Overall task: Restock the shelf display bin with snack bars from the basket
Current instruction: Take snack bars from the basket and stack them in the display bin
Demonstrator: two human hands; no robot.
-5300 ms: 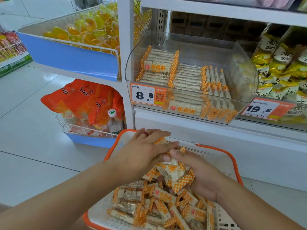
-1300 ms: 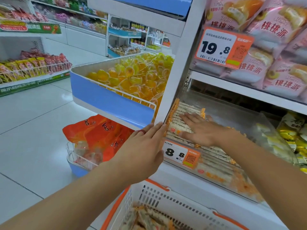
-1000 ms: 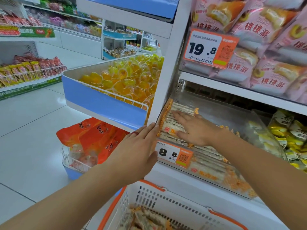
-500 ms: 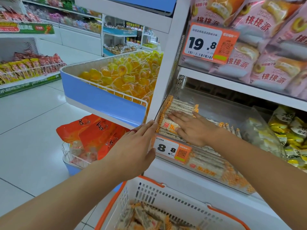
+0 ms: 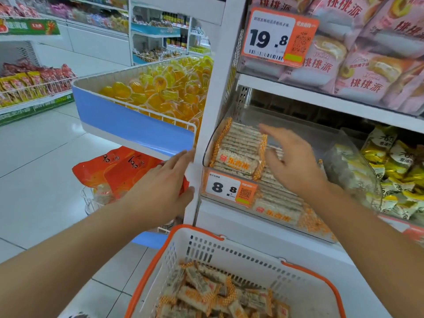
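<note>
Above the clear display bin [image 5: 307, 143], right hand [image 5: 296, 161] hovers blurred, fingers spread, holding nothing, beside stacked snack bars [image 5: 238, 150]. Left hand [image 5: 165, 184] lies flat, fingers straight, against white shelf post [image 5: 213, 92]. More loose bars in orange-rimmed basket [image 5: 229, 251] below.

The price tag [image 5: 229, 188] on the display bin [image 5: 286, 216] reads 8.8, the upper shelf tag [image 5: 278, 37] 19.8.

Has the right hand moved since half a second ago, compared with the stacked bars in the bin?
Yes. The right hand lifted off the stacked snack bars and shifted right, fingers spread, no longer pressing them.
</note>
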